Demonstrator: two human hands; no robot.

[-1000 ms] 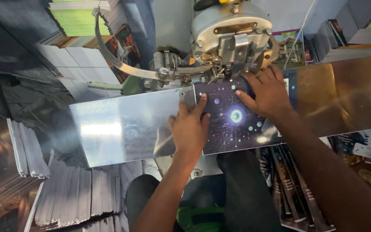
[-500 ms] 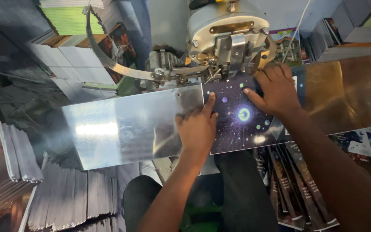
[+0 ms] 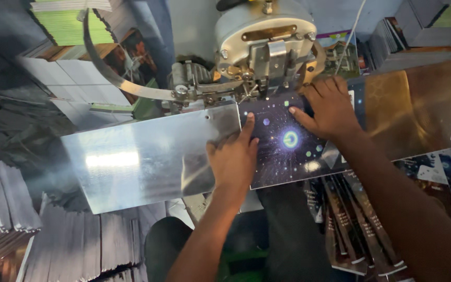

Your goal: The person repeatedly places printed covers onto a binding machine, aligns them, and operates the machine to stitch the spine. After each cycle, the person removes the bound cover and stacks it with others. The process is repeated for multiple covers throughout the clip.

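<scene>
Now both hands, left hand (image 3: 234, 159) and right hand (image 3: 331, 107), press a dark booklet (image 3: 288, 151) flat.

Over the past second the left hand (image 3: 234, 158) slides rightward along the dark starry booklet cover (image 3: 288, 143), leaving the edge of the shiny metal plate (image 3: 147, 156) and settling nearer the right hand (image 3: 330, 107). The gap between the two hands narrows, and the glowing ring printed on the cover now sits closer to the left fingertips (image 3: 249, 121). The right hand edges up toward the grey stitching machine head (image 3: 267, 39), its fingers now just under the mechanism. The view itself drifts, so the paper stacks (image 3: 74, 245) below the left hand show less.
</scene>
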